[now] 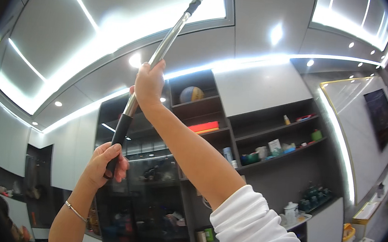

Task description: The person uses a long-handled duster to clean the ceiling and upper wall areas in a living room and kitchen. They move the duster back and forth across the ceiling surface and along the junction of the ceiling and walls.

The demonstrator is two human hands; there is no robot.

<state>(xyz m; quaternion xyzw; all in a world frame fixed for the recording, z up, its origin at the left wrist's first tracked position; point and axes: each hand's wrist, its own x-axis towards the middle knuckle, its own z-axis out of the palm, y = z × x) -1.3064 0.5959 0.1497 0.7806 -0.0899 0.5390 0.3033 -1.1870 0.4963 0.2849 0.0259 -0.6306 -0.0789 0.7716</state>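
A telescopic metal pole (169,39) slants up to the right towards the lit ceiling, and its far end lies beyond the top of the picture. My right hand (149,83) is wrapped around its shiny tube, above the black grip (122,130). Lower down, my left hand (107,161) holds that grip near its bottom end, with some fingers loosely spread. A dark locking collar (193,6) joins two sections of the pole. The left wrist wears a thin bracelet; a white sleeve is bunched on the right arm.
Ceiling light strips and a framed light panel (231,5) are overhead. Beyond my arms stands a wall cabinet (263,89) with open shelves, a ball (192,94), a red box (204,127) and glassware. Dark glass doors (144,200) are below; a wall-mounted screen (380,118) hangs at right.
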